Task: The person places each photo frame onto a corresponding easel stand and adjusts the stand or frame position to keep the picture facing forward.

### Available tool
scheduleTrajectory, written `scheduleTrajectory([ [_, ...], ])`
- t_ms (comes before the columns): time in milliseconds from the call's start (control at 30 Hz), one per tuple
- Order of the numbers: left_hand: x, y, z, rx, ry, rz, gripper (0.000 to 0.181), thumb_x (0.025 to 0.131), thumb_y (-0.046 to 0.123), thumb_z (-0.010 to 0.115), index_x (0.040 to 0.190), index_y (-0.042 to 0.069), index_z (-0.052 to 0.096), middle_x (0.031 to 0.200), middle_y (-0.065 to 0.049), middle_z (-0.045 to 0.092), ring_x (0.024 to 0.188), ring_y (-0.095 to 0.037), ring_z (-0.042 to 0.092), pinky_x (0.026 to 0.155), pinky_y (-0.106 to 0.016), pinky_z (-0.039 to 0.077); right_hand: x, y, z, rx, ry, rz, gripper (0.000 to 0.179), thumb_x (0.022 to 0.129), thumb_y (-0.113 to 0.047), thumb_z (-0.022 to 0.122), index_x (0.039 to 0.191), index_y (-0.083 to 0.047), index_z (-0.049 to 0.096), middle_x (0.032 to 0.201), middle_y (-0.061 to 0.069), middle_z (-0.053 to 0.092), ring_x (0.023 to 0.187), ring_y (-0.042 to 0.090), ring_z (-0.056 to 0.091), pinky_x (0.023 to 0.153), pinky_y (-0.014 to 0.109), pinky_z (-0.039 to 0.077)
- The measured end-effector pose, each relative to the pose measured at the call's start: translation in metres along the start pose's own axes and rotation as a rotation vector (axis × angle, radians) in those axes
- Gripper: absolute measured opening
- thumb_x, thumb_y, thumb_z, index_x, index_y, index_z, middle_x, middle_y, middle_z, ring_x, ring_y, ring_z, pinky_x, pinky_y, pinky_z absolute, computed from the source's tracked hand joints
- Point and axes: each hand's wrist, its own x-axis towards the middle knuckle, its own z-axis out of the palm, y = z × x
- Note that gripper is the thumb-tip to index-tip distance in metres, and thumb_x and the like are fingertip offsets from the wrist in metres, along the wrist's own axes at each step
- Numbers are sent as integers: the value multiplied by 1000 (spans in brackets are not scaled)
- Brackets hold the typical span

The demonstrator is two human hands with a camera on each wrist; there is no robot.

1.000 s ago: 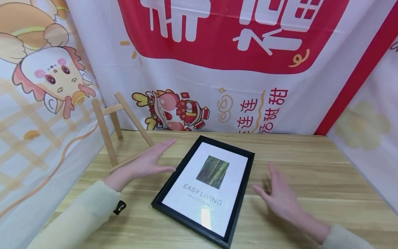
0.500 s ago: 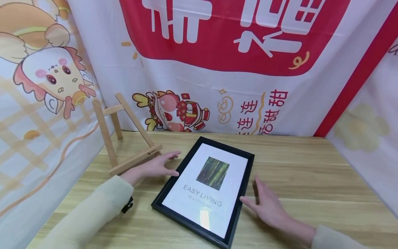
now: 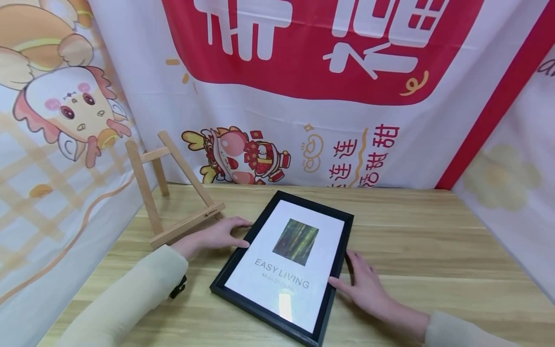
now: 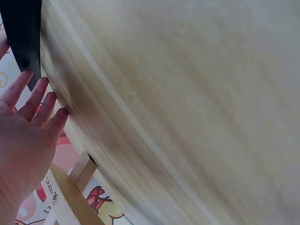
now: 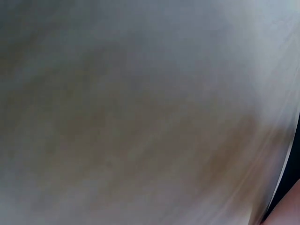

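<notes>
A black picture frame [image 3: 297, 261] lies flat and slanted on the wooden table, with a white "EASY LIVING" print and a small green picture inside. At its left edge, my left hand [image 3: 218, 233] has its thumb on the border and its fingertips against the outer side. In the left wrist view that hand [image 4: 26, 131] shows mostly straight fingers, near the frame's dark side [image 4: 24, 40]. My right hand [image 3: 366, 286] holds the right edge, thumb over the border and fingers along the side. Only a bit of the right hand [image 5: 286, 206] shows in the right wrist view.
A small wooden easel [image 3: 188, 224] stands at the left, close behind my left hand. Printed cloth [image 3: 277, 115] hangs behind and at both sides of the table [image 3: 416, 231].
Both hands have come inward and down to the frame's long edges. My right hand moved left from the bare tabletop onto the border. The frame stays in place.
</notes>
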Motion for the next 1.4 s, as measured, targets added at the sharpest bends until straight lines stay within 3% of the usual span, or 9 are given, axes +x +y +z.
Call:
scheduleTrajectory([
  [267,-5,2,-2,-21,-20,-23,75,83,44,75,146,17,46,152,-13,35,141,-36,26,112,-59,21,1,-5,4,46,17,23,97,83,-52,71,149,4,28,152,30,24,141,45,15,111,65,5],
  [567,-5,3,-1,-97,3,-67,71,83,40,75,145,20,47,153,-12,34,141,-37,25,111,-61,19,4,-9,1,111,12,19,92,84,-43,74,150,1,28,152,27,27,141,44,18,111,66,2],
  [767,-5,2,0,-157,14,-82,72,81,35,77,145,19,48,152,-11,36,141,-37,25,112,-61,18,6,-10,0,152,-3,-13,91,84,-40,75,150,1,27,152,26,29,138,44,26,110,66,9],
  [933,-5,-1,4,-181,26,-52,71,82,33,78,144,16,48,151,-12,39,140,-36,27,113,-59,18,7,-11,1,231,-6,-7,89,85,-29,76,150,2,25,152,26,28,139,43,26,112,57,21],
  [1100,-8,-1,5,-291,33,1,69,86,24,75,146,9,43,146,-14,44,136,-34,37,111,-53,28,8,-14,0,389,-18,-31,85,87,-16,73,152,-1,20,155,25,24,141,40,21,113,51,21],
  [1233,-9,2,4,-426,39,-22,71,88,19,73,150,13,38,141,-16,49,125,-32,50,95,-45,49,8,-16,-3,472,-2,-62,85,89,-11,71,154,-7,16,155,24,22,141,41,20,114,51,19],
  [1300,-10,4,5,-476,44,-52,75,88,19,73,152,17,35,140,-18,50,118,-29,56,83,-41,55,8,-16,-5,490,10,-51,86,90,-12,70,156,-9,14,153,26,26,139,43,26,112,52,25],
  [1400,-12,7,4,-529,44,-69,84,85,17,76,154,22,29,140,-21,49,113,-29,59,75,-38,57,7,-18,-7,575,3,-11,87,92,-10,66,157,-14,8,144,32,38,127,44,44,99,50,45],
])
